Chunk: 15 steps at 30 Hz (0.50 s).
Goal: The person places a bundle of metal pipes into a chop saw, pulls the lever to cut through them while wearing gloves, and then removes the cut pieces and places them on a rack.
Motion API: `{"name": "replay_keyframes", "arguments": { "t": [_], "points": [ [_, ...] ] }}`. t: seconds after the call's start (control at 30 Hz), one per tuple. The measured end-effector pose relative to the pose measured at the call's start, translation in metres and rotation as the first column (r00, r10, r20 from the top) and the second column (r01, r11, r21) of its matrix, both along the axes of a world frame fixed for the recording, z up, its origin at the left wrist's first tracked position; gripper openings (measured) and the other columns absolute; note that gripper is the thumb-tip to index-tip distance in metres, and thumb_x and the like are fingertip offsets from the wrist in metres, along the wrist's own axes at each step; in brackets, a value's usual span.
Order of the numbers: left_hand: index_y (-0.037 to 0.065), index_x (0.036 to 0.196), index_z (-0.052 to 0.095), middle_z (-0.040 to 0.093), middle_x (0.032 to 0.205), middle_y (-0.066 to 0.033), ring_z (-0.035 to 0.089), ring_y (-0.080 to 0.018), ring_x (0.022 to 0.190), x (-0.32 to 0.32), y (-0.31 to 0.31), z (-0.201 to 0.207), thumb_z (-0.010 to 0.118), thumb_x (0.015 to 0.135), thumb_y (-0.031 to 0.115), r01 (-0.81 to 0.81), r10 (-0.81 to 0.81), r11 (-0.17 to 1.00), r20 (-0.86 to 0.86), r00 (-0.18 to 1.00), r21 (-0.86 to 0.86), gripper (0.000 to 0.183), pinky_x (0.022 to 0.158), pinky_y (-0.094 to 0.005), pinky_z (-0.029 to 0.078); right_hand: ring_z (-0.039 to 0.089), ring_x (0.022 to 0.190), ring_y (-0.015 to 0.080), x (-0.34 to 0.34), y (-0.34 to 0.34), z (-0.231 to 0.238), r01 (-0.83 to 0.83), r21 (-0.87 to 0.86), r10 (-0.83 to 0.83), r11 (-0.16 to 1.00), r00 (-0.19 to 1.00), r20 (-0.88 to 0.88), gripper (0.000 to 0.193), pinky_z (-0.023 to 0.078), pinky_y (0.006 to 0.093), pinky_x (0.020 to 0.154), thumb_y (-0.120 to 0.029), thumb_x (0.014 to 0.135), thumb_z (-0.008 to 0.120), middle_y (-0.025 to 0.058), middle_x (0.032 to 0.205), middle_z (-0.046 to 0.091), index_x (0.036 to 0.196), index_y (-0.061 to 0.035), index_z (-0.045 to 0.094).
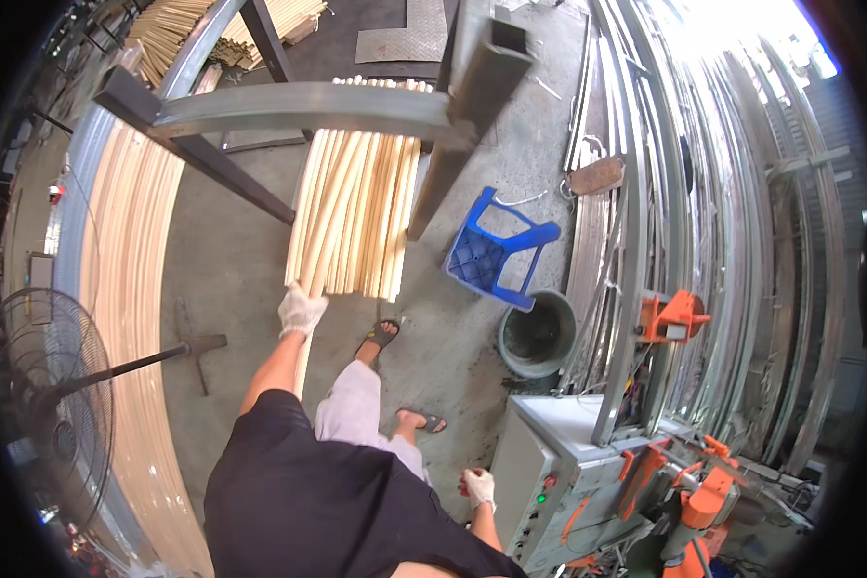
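In a white work glove, my left hand point(302, 310) is closed around the near end of a pale wood-coloured rod point(329, 231). That rod slants across the top of a bundle of similar long rods point(380, 226), which lies within a dark metal frame point(303, 108). A thin pale length also shows below the hand, beside my forearm. My right hand point(477, 486), gloved with bare fingertips, hangs low beside a grey control cabinet point(535, 462). Its fingers are curled in, and nothing shows in them.
A blue plastic stool point(491, 255) and a dark round bucket point(538, 334) stand to the right. Beyond them are racks of long metal profiles point(732, 212) and an orange-fitted machine point(708, 501). Left are a standing fan point(63, 414) and a long stack of pale strips point(125, 260).
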State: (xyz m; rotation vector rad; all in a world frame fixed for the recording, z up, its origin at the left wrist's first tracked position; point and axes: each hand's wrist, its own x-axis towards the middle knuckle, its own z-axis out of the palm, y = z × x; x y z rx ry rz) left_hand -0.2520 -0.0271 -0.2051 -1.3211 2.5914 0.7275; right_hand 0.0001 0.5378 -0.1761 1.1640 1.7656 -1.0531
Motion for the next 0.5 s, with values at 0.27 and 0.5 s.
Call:
{"name": "replay_keyframes", "arguments": {
  "t": [0.27,0.5],
  "points": [
    [0.001,0.114,0.056,0.071,0.106,-0.0203,0.07,-0.0405,0.1,-0.243,-0.027,-0.163,0.08,0.074,0.039,-0.052,0.053,0.999,-0.062,0.997,0.014,0.059,0.087,-0.0508,0.056,0.067,0.061,0.0151,-0.052,-0.069,-0.006,-0.014,0.09,0.004,0.996,0.994,0.106,0.025,0.055,0.0299,0.054,-0.019,0.09,0.07,0.0058,0.08,0.07,0.106,0.0001,0.068],
    [0.0,0.124,0.054,0.066,0.122,-0.0217,0.064,-0.0401,0.111,-0.292,-0.053,-0.242,0.076,0.081,0.041,0.009,-0.012,0.996,0.033,0.999,0.089,0.063,0.095,-0.0502,0.052,0.069,0.063,0.0151,-0.081,-0.086,-0.009,-0.066,0.175,0.043,0.982,0.99,0.132,0.034,0.056,0.0297,0.056,-0.022,0.086,0.07,0.008,0.08,0.072,0.105,0.0055,0.072]
  ]
}}
